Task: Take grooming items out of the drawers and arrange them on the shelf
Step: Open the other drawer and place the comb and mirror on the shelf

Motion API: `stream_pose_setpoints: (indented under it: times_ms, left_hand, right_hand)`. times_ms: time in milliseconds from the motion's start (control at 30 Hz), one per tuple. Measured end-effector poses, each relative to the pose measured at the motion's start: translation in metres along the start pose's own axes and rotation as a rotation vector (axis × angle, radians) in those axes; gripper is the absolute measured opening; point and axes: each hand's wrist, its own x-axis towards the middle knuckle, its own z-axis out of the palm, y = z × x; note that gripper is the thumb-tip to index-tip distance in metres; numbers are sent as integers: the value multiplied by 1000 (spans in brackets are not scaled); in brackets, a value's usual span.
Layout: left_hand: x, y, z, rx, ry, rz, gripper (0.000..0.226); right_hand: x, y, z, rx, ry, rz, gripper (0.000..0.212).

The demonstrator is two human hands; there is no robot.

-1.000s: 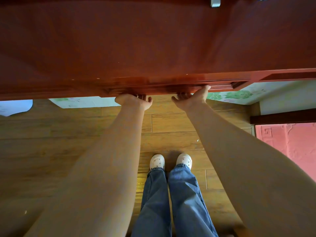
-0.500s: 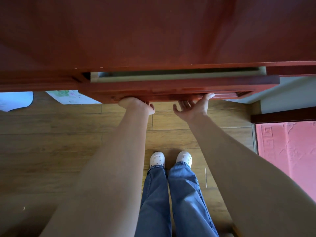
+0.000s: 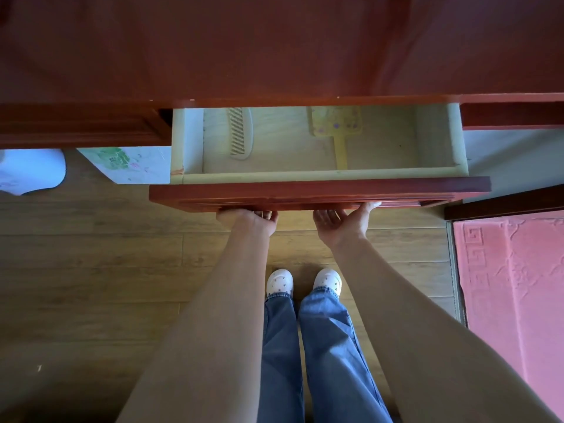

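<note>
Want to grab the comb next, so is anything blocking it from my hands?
Nothing covers the comb; only the drawer front, gripped from below by the left hand and right hand, lies between.

comb [image 3: 241, 132] left, brush [image 3: 335, 125] right, in drawer [image 3: 317, 175].

Red-brown drawer front [image 3: 317, 190] with pale cream inside; white comb [image 3: 241, 132]; yellow brush [image 3: 335, 123] with purple dots; pink patterned rug [image 3: 512, 285]; blue jeans [image 3: 305, 346].
</note>
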Motion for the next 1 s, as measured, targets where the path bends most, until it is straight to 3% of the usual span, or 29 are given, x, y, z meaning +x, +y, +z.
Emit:
stream_pose_setpoints:
  times_ms: [867, 1000]
  left_hand:
    - [18, -25, -94, 25, 118, -56, 42]
    - [3, -31, -104, 25, 81, -33, 36]
  right_hand:
    - [-26, 31, -87, 18, 80, -12, 84]
    - [-31, 30, -104, 127, 129, 10, 63]
